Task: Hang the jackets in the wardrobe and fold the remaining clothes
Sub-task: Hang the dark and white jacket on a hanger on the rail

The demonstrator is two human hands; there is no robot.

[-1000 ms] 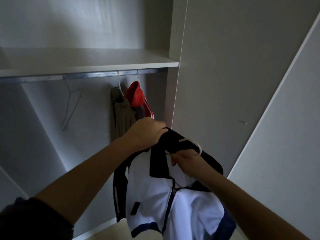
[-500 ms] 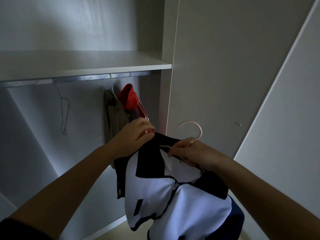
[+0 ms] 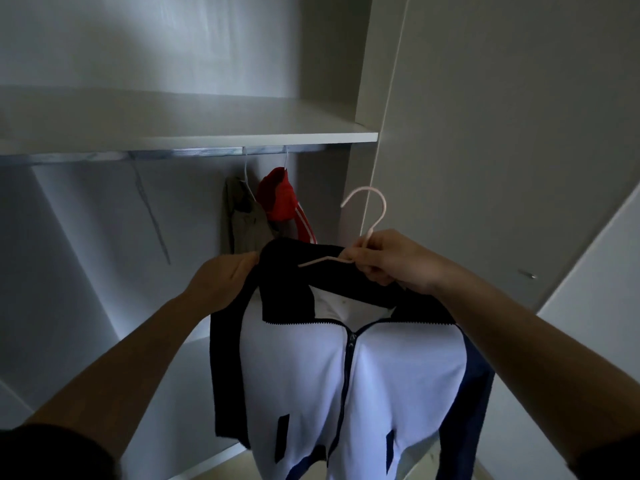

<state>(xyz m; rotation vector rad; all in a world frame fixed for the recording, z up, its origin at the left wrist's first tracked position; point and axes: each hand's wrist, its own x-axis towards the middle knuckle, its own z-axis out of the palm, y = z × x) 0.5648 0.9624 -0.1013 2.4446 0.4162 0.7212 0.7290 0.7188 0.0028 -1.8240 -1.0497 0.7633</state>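
Note:
A white jacket (image 3: pixel 349 382) with a dark collar, dark sleeves and a front zip hangs in front of me on a pale hanger (image 3: pixel 370 209). My right hand (image 3: pixel 391 259) grips the hanger at the base of its hook, which points up and left. My left hand (image 3: pixel 221 282) pinches the jacket's left shoulder beside the collar. The metal rail (image 3: pixel 173 154) runs under the wardrobe shelf, above and behind the jacket. On it hang an olive jacket (image 3: pixel 244 216) and a red jacket (image 3: pixel 282 199) with white stripes.
The white shelf (image 3: pixel 187 133) sits over the rail. A bare wire hanger (image 3: pixel 152 216) hangs left of the olive jacket. The wardrobe's side panel (image 3: pixel 485 133) stands right of the rail, and an open door (image 3: pixel 595 271) angles in at far right.
The jacket has settled onto the hanger and now hangs straighter, its front facing me. My right hand has lifted the hook clear above the collar. My left hand slid to the shoulder.

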